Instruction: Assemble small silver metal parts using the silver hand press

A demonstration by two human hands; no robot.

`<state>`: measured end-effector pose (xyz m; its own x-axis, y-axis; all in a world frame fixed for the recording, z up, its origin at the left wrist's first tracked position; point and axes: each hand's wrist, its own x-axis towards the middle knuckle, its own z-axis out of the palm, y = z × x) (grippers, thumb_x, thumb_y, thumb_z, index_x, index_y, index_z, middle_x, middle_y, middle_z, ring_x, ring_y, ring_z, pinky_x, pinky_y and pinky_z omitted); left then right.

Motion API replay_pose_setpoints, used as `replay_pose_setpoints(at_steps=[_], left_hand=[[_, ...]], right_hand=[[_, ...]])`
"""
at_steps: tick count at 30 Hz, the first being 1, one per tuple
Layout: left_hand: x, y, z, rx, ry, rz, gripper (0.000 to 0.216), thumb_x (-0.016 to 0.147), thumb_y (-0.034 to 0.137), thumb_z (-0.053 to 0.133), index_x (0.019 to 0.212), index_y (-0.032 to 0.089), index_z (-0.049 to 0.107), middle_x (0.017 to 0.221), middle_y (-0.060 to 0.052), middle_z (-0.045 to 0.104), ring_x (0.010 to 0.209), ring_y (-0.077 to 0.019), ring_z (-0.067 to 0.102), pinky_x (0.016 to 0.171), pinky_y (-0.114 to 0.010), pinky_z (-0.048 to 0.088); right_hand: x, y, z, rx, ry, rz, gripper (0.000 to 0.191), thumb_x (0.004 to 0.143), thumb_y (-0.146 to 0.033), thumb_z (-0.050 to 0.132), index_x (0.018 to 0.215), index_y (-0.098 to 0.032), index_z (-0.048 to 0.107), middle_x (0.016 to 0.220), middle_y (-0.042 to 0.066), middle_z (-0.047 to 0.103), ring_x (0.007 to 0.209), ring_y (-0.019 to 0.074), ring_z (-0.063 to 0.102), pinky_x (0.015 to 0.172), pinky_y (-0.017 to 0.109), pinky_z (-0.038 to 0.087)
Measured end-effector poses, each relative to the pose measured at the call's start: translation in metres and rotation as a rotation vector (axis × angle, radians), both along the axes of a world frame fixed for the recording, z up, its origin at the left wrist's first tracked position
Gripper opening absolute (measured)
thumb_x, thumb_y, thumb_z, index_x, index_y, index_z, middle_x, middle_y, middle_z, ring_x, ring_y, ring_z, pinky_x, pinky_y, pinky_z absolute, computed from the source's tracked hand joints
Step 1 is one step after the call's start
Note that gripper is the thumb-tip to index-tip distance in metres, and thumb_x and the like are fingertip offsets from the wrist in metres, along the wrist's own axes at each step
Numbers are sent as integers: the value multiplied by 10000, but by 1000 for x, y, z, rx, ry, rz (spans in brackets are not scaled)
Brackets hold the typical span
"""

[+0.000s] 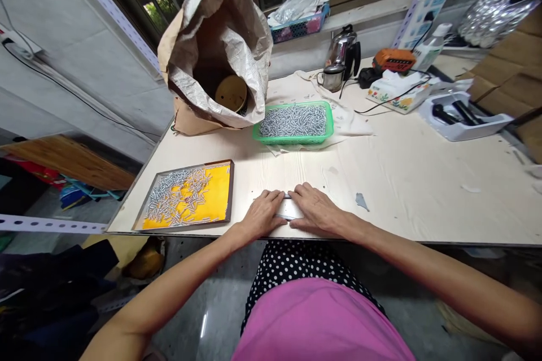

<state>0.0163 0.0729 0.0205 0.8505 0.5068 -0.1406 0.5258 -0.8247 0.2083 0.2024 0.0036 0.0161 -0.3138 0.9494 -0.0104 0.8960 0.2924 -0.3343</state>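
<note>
My left hand (267, 211) and my right hand (315, 208) are close together near the table's front edge. Between them lies a flat, silvery-grey piece (289, 210) with straight edges, its two ends covered by my hands. Fingers grip its far edge and the thumbs lie along the near edge, so both hands are closed on it. To the left, a shallow tray (231, 192) with a yellow bottom holds many small metal pins or screws (175, 194). Beyond my hands, a green plastic basket (296, 140) is full of similar small metal pieces (294, 119).
A large open woven sack (169, 39) with a round yellowish container (231, 93) inside stands behind the tray. At the back right are a metal kettle (342, 48), a metal cup (332, 78), an orange battery-like block (393, 60), a tissue box (398, 96) and a white tray (461, 130).
</note>
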Motion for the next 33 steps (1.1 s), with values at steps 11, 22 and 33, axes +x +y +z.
replay_pose_setpoints(at_steps=[11,22,33], left_hand=[[10,4,-5,25,34,108,283,896,422,607,1056,190,639,996,-68,623,989,-247,530,798,-359,442],[13,-7,-9,104,-69,242,427,883,357,635,1259,177,547,1254,-116,600,1160,-283,529,932,-424,483],[14,-69,-39,-28,-341,114,514,924,454,547,1349,176,471,1407,-142,526,1395,-315,384,1166,-549,261]], right_hand=[[-5,4,-12,32,-107,-96,142,892,-284,636,948,-155,657,958,93,642,959,241,561,801,345,418],[18,20,-15,71,28,-52,521,834,-416,684,1260,-142,563,1232,151,595,1108,281,541,909,396,453],[27,60,-19,137,-93,-173,227,951,-303,498,978,-197,697,993,90,670,985,251,555,843,377,407]])
